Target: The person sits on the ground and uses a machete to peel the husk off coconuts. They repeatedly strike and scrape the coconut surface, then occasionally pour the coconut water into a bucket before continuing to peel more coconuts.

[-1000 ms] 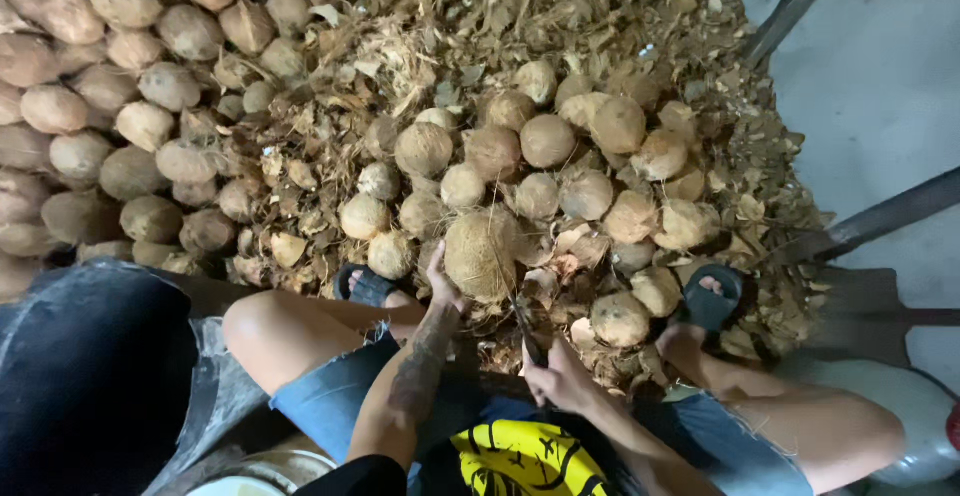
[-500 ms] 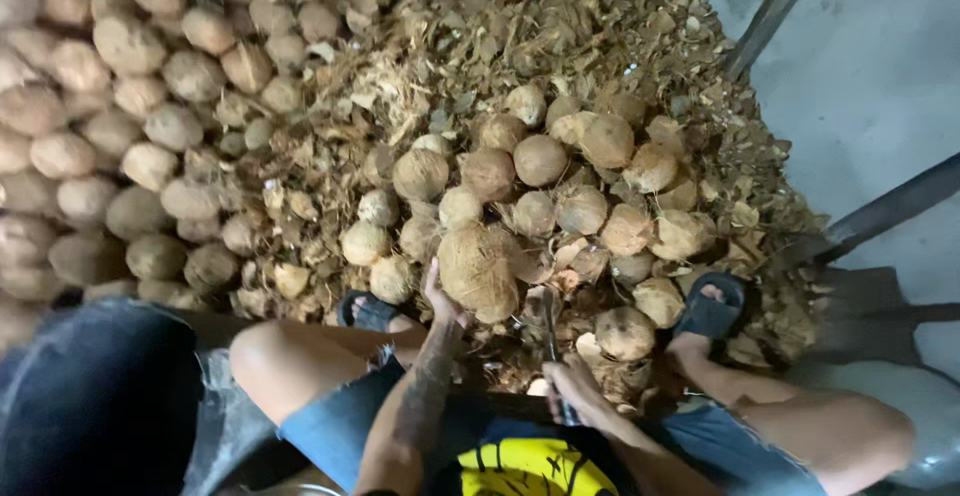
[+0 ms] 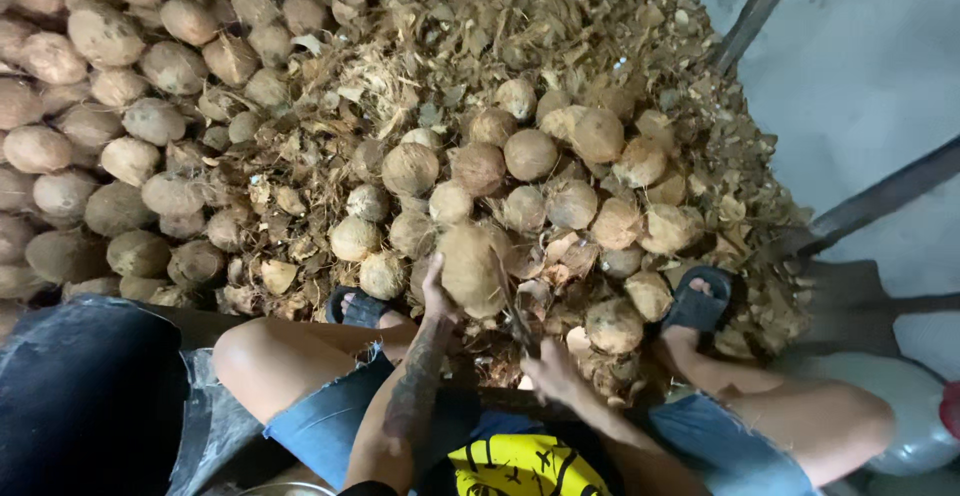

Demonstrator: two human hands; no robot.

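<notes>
I see my left hand reaching forward off a tattooed forearm, fingers spread and pressed against the near side of a husked coconut, steadying it upright between my knees. The coconut stands at the near edge of the heap, just ahead of my lap. My right hand sits lower and closer to me, closed round the handle of a dark blade whose tip angles up toward the coconut's right flank; I cannot tell whether the edge touches the shell.

Around it lie other husked coconuts, round, pale brown and fuzzy, crowded touching one another. A larger bank of coconuts rises to the left. Between them spreads a litter of husk scraps, dry, fibrous, curled and flaky. My feet in dark sandals are planted in the scraps either side of the work, the left one half buried. Frayed denim shorts cover my thighs. To the right is bare grey concrete floor, crossed by dark metal bars.
</notes>
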